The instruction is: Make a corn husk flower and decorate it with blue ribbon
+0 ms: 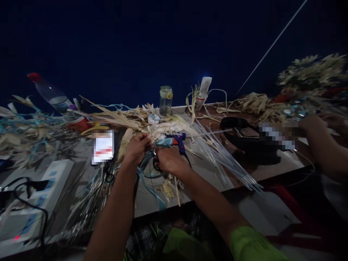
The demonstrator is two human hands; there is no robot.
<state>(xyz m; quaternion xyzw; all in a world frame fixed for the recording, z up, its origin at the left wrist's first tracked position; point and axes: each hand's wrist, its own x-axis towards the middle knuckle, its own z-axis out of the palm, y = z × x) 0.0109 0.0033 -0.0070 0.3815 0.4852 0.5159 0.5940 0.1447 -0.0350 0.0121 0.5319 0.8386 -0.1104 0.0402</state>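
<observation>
My left hand (pixel 138 148) is closed in a pinch beside a heap of pale dried husk strips (pixel 176 125); what sits between its fingertips is too small to make out. Close by on the right, my right hand (pixel 172 160) is wrapped around what look like scissors, with a black handle loop (pixel 156 164) showing below the fingers. Light blue ribbon (pixel 150 188) trails under both hands onto the table. Just beyond my right hand lies a blue glue gun (pixel 179 141), partly covered by ribbon and husk.
Clear plastic sticks (pixel 221 156) lie to the right. A lidded glass jar (pixel 165 100) stands behind the husks. At left are a power strip (pixel 46 203), thin wires (pixel 92 195) and a tilted bottle (pixel 51 92). Another person's hand (pixel 318 130) is at far right, near a black headset-like object (pixel 239 139).
</observation>
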